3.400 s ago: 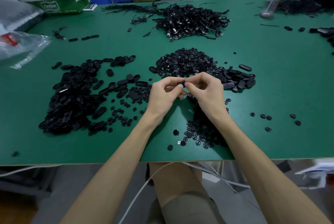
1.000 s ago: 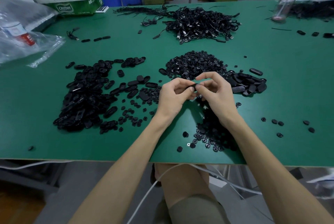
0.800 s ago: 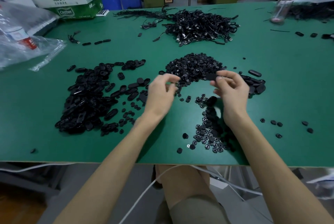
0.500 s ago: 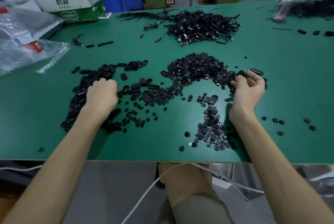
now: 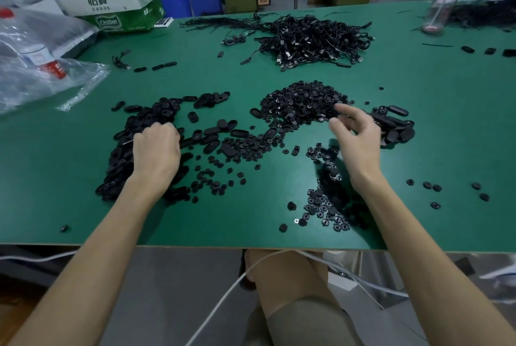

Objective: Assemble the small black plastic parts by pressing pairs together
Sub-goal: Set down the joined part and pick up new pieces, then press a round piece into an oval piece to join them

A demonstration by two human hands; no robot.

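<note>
The left hand (image 5: 156,151) lies knuckles-up on the oval pile (image 5: 145,118) at nine o'clock on the green surface (image 5: 432,122). Its fingers curl down among the pieces, and I cannot tell whether its grip has caught one. The right hand (image 5: 358,139) hovers toward three o'clock, its grip wide, fingers loose and blurred, holding nothing. The round heap (image 5: 301,102) sits at ten o'clock from its fingertips, just beside them. A smaller pile (image 5: 396,125) of ovals lies at two o'clock, and loose rounds (image 5: 332,200) at six, by the wrist.
</note>
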